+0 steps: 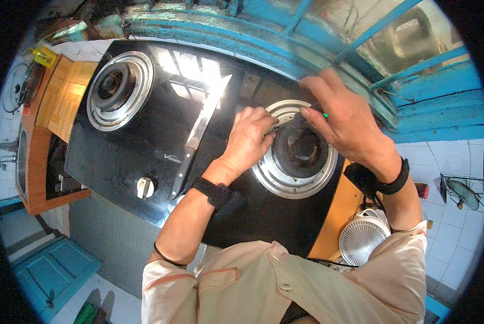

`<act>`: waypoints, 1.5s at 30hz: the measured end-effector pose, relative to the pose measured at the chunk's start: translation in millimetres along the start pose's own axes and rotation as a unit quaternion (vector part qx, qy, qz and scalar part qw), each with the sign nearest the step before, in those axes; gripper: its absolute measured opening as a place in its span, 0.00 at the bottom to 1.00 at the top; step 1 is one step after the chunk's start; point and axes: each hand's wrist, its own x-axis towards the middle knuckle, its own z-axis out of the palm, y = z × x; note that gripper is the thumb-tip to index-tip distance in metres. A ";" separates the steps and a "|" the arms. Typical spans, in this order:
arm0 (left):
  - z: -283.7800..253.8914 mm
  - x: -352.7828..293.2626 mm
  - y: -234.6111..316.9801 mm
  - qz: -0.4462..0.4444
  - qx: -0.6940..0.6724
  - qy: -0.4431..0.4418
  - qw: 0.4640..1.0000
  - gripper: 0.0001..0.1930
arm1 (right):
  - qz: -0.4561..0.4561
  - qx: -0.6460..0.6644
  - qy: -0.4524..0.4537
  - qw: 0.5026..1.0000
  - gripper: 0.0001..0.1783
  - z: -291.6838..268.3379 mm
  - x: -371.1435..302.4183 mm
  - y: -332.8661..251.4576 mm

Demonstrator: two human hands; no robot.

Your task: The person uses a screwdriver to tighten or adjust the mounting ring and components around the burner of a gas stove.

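Over the inner left edge of the right burner [298,148], my left hand [247,135] is closed, its fingertips pinched on a small greyish piece [273,129]. What that piece is, I cannot make out. My right hand [347,116] hovers above the burner's upper right side with fingers bent and slightly blurred. Its thumb and fingertips are apart. A tiny green spot [325,115] shows under the thumb. Left of my left hand, a knife [201,127] with a black riveted handle lies on the black glass cooktop [145,146], blade pointing away.
The left burner [112,89] and a white knob [145,187] are on the cooktop. Behind it runs a blue window frame [285,32]. A wooden counter [72,89] with a sink stands at left. A small white fan [363,237] sits near my right elbow.
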 end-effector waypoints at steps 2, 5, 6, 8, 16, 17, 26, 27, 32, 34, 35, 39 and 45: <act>-5.5 0.0 2.6 -0.007 -0.014 0.000 1.000 0.18 | -0.050 0.061 0.040 0.996 0.22 -7.8 0.5 -0.2; -22.9 -2.5 15.6 -0.082 -0.043 0.058 0.994 0.21 | -0.058 0.086 0.015 0.994 0.22 -6.5 -1.2 -1.6; -31.3 -4.4 21.8 -0.086 -0.053 0.080 0.992 0.21 | -0.060 0.108 0.005 0.992 0.22 -6.1 -1.8 -2.3; -55.1 -9.5 41.5 -0.122 -0.091 0.086 0.985 0.21 | -0.063 0.051 0.024 0.996 0.22 -4.0 -2.5 -3.0; -112.1 -74.6 73.0 -0.154 -0.052 0.132 0.978 0.19 | -0.037 -0.009 0.042 0.998 0.22 -5.7 3.8 -7.6; -112.6 -87.1 71.4 -0.153 -0.039 0.136 0.978 0.19 | -0.051 0.022 0.016 0.998 0.22 -6.1 2.6 -5.2; -86.0 -179.4 61.9 -0.075 0.129 0.132 0.980 0.22 | 0.027 -0.037 0.010 0.999 0.23 -6.2 1.0 -10.0; -82.6 -184.7 58.2 -0.053 0.141 0.134 0.980 0.25 | -0.009 0.004 -0.010 1.000 0.23 -9.5 0.6 -4.2; -75.3 -193.9 59.8 -0.041 0.168 0.131 0.976 0.25 | -0.032 0.037 -0.027 0.998 0.21 -12.7 0.1 -7.4; -72.8 -192.7 57.1 -0.038 0.188 0.145 0.971 0.26 | 0.018 -0.030 -0.061 0.998 0.21 -7.7 1.7 -7.8; -73.0 -192.7 56.7 -0.038 0.188 0.146 0.970 0.26 | 0.042 -0.062 -0.078 0.994 0.21 -6.6 1.9 -9.9; -71.9 -193.1 55.2 -0.026 0.197 0.153 0.968 0.26 | 0.013 -0.001 -0.015 1.000 0.23 -9.5 -6.6 -10.1; -71.4 -193.2 54.2 -0.030 0.193 0.159 0.968 0.25 | 0.000 0.018 -0.055 0.998 0.21 -15.1 4.8 -24.0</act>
